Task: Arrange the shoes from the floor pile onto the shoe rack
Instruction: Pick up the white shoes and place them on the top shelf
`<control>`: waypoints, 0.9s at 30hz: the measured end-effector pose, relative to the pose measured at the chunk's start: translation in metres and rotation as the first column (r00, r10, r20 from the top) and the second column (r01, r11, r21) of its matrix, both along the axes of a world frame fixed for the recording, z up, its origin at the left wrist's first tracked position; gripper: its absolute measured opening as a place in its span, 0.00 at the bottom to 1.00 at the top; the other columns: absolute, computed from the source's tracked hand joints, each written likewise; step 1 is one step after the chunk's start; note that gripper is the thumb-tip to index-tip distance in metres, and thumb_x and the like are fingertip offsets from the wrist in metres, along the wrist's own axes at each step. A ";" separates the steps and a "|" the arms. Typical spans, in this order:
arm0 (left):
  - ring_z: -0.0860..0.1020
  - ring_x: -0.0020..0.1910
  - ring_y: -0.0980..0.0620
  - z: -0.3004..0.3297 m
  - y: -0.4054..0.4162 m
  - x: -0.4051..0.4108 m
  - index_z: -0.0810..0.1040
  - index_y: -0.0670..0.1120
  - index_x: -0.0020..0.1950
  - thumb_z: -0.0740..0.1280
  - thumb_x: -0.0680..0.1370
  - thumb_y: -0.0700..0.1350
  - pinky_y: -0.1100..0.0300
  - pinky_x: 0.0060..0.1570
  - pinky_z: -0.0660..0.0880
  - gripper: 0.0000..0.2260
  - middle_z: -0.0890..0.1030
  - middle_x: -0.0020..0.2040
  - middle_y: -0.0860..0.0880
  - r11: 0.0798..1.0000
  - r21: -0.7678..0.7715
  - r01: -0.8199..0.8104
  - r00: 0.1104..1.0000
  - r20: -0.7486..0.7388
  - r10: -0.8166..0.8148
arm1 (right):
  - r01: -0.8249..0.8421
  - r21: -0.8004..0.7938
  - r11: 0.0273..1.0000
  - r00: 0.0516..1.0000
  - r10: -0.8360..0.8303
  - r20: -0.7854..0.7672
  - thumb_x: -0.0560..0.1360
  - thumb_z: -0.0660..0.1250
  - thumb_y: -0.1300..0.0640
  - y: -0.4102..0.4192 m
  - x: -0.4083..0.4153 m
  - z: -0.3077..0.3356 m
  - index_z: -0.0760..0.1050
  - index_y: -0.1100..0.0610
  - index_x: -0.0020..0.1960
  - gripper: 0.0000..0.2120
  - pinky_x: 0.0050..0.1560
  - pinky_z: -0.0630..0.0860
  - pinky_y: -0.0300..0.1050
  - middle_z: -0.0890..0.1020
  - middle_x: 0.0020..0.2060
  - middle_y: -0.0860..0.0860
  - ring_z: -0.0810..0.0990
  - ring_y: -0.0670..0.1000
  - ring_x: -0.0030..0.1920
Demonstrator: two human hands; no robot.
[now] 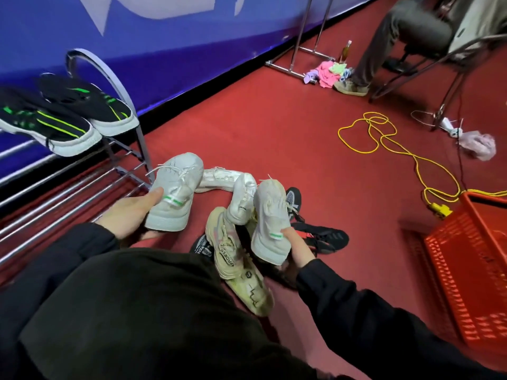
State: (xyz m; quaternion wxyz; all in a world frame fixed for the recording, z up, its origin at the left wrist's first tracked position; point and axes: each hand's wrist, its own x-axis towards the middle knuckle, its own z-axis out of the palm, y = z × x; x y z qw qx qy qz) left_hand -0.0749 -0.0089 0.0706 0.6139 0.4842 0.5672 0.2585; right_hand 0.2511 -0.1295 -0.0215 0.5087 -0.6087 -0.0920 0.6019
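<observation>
Shoes in your two hands match: each is a white knit sneaker with a green-and-white heel tab. Your left hand (129, 212) has its grip closed around the heel of one white sneaker (174, 187), thumb pressed along its side, and you hold it toe-up just beside the near end of the shoe rack (82, 187), level with its lower bars. Your right hand (297, 244) clamps its grip on the heel of the other white sneaker (270, 223), toe-up as well, farther from the rack and directly above the floor pile (247, 242). That pile lies on the red floor (274, 133) just off the rack's end: a cream sneaker (238, 264) nearest you, a white shoe (219, 178) lying on its side behind it, and dark shoes partly hidden beneath. On the rack's top tier sits a pair of black sneakers (65, 116) with green stripes, soles tilted toward you. Well away from the rack, a red plastic basket (472, 259) stands on the floor, with a yellow cord (389, 144) looped beyond it.
</observation>
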 end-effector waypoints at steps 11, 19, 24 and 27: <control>0.81 0.43 0.45 0.050 -0.028 -0.028 0.83 0.36 0.50 0.66 0.77 0.61 0.50 0.51 0.76 0.27 0.86 0.48 0.36 0.979 0.201 -0.029 0.997 -0.063 0.042 | -0.195 0.198 0.961 0.981 0.186 0.063 0.70 0.69 0.49 0.051 -0.068 0.080 0.78 0.65 0.61 0.26 0.54 0.74 0.55 0.82 0.54 0.65 0.81 0.60 0.52; 0.78 0.44 0.54 0.146 -0.036 -0.072 0.80 0.44 0.47 0.57 0.84 0.51 0.74 0.43 0.71 0.17 0.82 0.43 0.53 0.753 0.521 -0.403 0.882 0.003 0.470 | -0.334 0.495 0.802 0.936 0.343 0.075 0.80 0.61 0.43 0.115 -0.162 0.207 0.76 0.56 0.65 0.21 0.59 0.75 0.65 0.84 0.58 0.60 0.83 0.60 0.56; 0.82 0.55 0.43 0.144 -0.045 -0.139 0.76 0.53 0.52 0.55 0.80 0.62 0.43 0.50 0.82 0.16 0.80 0.59 0.46 0.620 0.309 -0.721 0.688 0.209 0.695 | -0.559 0.454 0.694 0.816 0.558 0.152 0.82 0.56 0.42 0.147 -0.248 0.248 0.78 0.49 0.60 0.17 0.33 0.80 0.50 0.87 0.49 0.52 0.87 0.53 0.40; 0.82 0.55 0.39 0.128 -0.046 -0.166 0.77 0.44 0.61 0.57 0.84 0.53 0.52 0.36 0.82 0.16 0.80 0.60 0.39 0.545 0.179 -0.819 0.573 0.317 0.756 | -0.642 0.422 0.640 0.756 0.621 0.209 0.78 0.65 0.45 0.173 -0.313 0.256 0.75 0.51 0.64 0.18 0.32 0.79 0.48 0.84 0.55 0.54 0.84 0.57 0.46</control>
